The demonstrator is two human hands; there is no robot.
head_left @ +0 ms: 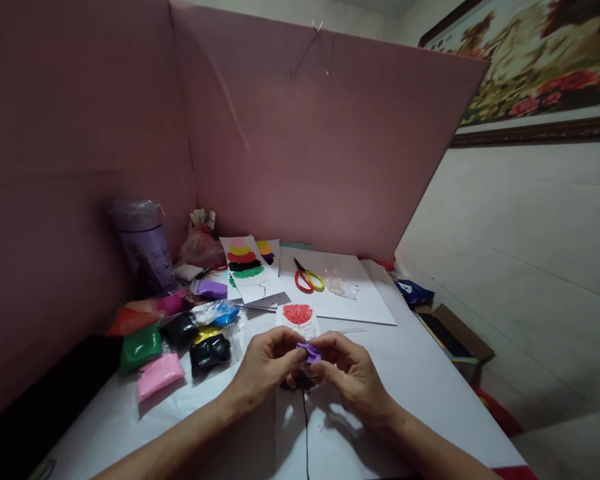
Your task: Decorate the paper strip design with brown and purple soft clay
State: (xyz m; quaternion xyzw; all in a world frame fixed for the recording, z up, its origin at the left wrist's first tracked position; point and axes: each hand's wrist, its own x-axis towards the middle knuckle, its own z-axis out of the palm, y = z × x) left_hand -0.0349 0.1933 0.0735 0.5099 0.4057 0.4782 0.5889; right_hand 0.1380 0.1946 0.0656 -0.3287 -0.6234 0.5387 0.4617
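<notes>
My left hand (266, 368) and my right hand (351, 373) meet over the white table (420, 373), fingers pinched together on a small lump of purple clay (307, 351). A thin dark wire or stem (306, 427) hangs down from the clay toward me. Just beyond my fingers lies a small card with a red clay tree shape (298, 316).
Bags of coloured clay (175, 340) lie at the left, with a purple tumbler (145, 245) behind them. Cards with coloured clay stripes (244, 261), red-and-yellow scissors (307, 277) and a white sheet (350, 297) sit farther back. Pink partition boards (300, 140) enclose the table. An open box (450, 333) is at the right.
</notes>
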